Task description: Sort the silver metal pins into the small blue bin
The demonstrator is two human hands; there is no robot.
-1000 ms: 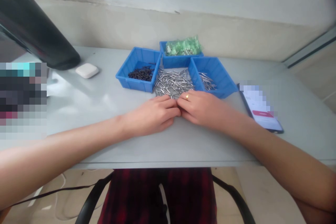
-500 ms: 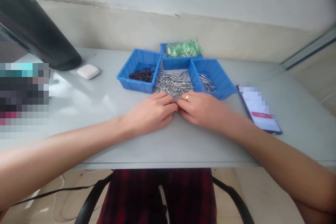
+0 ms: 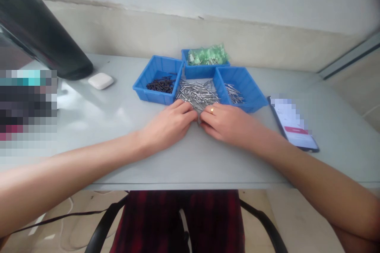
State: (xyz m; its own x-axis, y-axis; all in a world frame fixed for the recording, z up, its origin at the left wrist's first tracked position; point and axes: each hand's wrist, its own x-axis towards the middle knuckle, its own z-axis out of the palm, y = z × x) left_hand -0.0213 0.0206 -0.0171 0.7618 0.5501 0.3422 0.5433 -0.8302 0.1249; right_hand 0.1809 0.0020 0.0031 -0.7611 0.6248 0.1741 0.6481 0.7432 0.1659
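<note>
On the table (image 3: 103, 134), 2 hands (image 3: 197, 122), 3 bins (image 3: 142, 85).

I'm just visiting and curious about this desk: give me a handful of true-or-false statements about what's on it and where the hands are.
1. Three blue bins stand on the table. True.
2. The loose silver nails lie inside the left bin. False: they are heaped on the table between the bins.
3. The left hand and right hand rest at the near edge of the nails. True.
4. The ring is on the left hand. False: it is on the right hand.
5. The phone lies left of the bins. False: right.
</note>
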